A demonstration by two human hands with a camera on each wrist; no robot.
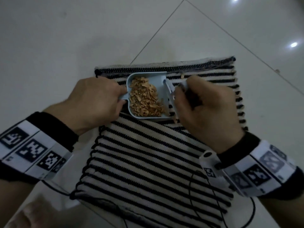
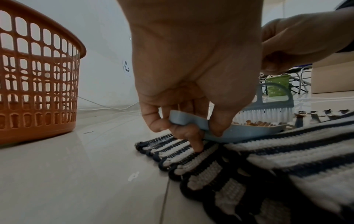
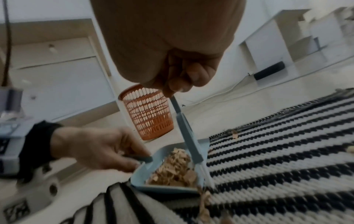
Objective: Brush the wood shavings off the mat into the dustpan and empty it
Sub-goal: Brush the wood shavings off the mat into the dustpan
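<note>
White floor tiles (image 1: 65, 38) carry the black-and-white striped woven mat (image 1: 148, 153). Left hand (image 1: 92, 102) grips the pale blue plastic dustpan (image 1: 131, 76), steadying it; right hand (image 1: 207, 109) clamps the blue brush (image 1: 169, 89), sweeping tan wood shavings (image 1: 144, 97) inward.

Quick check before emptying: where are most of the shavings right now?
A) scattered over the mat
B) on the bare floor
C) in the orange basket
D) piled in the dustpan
D: the shavings lie heaped inside the dustpan, which sits on the mat; only a few strays lie by its open edge.
</note>
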